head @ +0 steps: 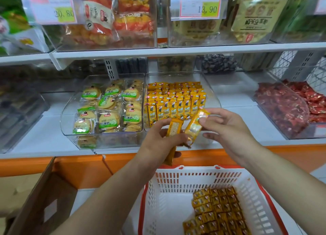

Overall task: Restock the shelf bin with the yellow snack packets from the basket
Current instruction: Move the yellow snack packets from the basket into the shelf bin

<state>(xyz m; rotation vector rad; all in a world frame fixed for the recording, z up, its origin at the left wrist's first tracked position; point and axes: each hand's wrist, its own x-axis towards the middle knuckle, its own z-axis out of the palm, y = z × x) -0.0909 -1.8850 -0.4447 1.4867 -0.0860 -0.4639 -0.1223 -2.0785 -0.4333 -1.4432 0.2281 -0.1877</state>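
A clear shelf bin (214,97) in the middle of the lower shelf holds several rows of upright yellow snack packets (176,102). Just in front of it, my left hand (158,137) grips a few yellow packets (173,129) in a bunch. My right hand (227,125) pinches the top of one more yellow packet (195,125), tilted between both hands. Below, a white basket (176,181) with a red rim holds several yellow packets (218,211) packed at its right side.
A clear bin of green-labelled round biscuits (107,109) stands left of the yellow bin, and a bin of red packets (291,104) to the right. An open cardboard box (40,199) sits at the lower left. The upper shelf carries bagged snacks and price tags.
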